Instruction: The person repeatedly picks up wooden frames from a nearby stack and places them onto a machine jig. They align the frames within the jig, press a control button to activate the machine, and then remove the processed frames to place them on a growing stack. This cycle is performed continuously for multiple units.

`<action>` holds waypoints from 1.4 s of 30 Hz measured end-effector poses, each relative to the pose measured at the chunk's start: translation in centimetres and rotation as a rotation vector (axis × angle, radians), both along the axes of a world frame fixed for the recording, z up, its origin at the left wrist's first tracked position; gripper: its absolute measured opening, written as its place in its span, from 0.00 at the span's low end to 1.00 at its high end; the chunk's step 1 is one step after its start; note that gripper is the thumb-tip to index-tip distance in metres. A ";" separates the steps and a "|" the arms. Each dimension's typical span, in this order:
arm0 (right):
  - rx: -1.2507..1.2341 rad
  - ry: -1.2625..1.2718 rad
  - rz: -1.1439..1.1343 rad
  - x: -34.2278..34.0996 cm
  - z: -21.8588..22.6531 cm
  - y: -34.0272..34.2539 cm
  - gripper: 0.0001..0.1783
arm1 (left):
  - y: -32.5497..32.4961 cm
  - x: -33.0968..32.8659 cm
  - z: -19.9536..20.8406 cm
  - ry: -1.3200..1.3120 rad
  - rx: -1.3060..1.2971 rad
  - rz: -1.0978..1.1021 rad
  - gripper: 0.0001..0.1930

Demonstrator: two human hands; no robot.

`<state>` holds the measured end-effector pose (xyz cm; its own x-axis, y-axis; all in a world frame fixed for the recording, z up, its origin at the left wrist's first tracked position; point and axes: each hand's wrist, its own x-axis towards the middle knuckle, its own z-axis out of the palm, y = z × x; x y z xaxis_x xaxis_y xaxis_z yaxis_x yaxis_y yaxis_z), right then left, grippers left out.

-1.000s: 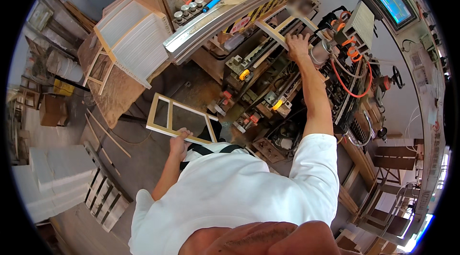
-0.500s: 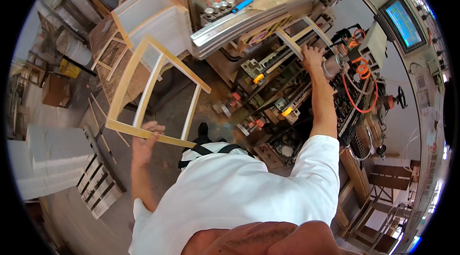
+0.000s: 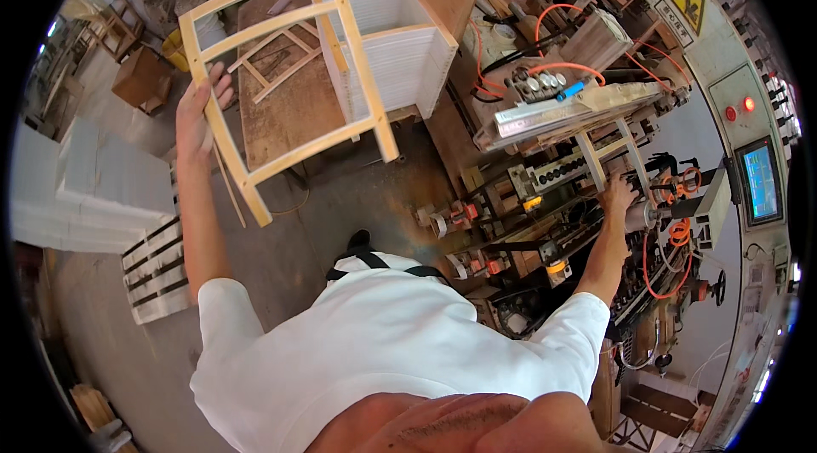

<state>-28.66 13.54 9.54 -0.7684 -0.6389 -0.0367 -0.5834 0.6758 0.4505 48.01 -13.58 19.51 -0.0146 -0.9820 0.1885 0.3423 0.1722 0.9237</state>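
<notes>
My left hand (image 3: pixel 199 117) grips one side rail of a pale wooden frame (image 3: pixel 357 53), which has long side rails and several crosspieces. The frame is held up, tilted, above a brown work table (image 3: pixel 277 125). On the right, my right arm reaches into a machine (image 3: pixel 545 176) with metal rails and clamps. There my right hand (image 3: pixel 619 195) is closed at the near end of a second wooden frame (image 3: pixel 590 161), lying under the machine's long metal beam (image 3: pixel 587 117). Its fingertips are partly hidden.
White stacked frames (image 3: pixel 400 70) and loose wooden frame pieces (image 3: pixel 277 61) rest on the table. Orange hoses (image 3: pixel 655 287) loop beside the machine, near a control panel with a screen (image 3: pixel 760 180). At left stand white stacks (image 3: pixel 111 185) and a slatted pallet (image 3: pixel 157 274).
My left hand has raised the wooden frame up and to the left, over the table. My right hand stays at the frame in the machine. The whole view has shifted.
</notes>
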 end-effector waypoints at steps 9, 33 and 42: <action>-0.637 -0.080 0.211 12.0 2.4 -2.0 0.37 | -25.3 -11.1 -4.1 0.373 0.285 -0.192 0.20; -1.124 -0.283 -0.233 46.0 -4.6 15.9 0.24 | 2.0 -24.1 -7.4 -0.482 -0.576 -0.794 0.12; -0.781 0.662 -0.467 64.0 12.9 40.4 0.27 | 31.0 -20.8 -23.3 -0.667 -0.070 -1.878 0.13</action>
<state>35.34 53.91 22.40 -0.6581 0.0471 0.7515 -0.0021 0.9979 -0.0644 27.19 17.39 -3.75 -0.9021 0.3502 -0.2521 -0.2282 0.1085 0.9675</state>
